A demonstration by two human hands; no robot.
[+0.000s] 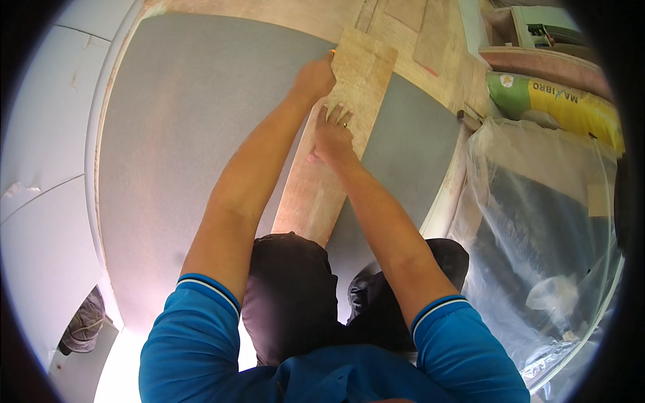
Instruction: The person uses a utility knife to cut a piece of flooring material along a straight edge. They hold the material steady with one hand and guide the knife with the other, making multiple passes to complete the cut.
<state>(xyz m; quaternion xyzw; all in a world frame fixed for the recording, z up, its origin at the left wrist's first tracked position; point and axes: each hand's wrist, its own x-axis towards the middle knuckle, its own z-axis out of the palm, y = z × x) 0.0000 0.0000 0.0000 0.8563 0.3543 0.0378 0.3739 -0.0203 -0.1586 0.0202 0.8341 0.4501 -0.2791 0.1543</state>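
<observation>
A long, pale plywood strip point(363, 80) lies flat across a large grey sheet point(195, 121), running away from me. My right hand point(332, 134) presses down on the strip with its fingers spread. Up at the strip's far left edge, my left hand point(314, 80) is closed around something small. Only a bright orange tip shows beyond its fingers; the rest is hidden in the hand. My left knee point(289, 248) covers the strip's near end.
Bare plywood point(437, 33) with loose boards lies beyond the sheet. To the right are a green and yellow bag point(557, 101) and clear plastic sheeting point(537, 235) over dark panels. White panels point(47, 121) stand along the left, with a grey shoe point(87, 322) near the lower corner.
</observation>
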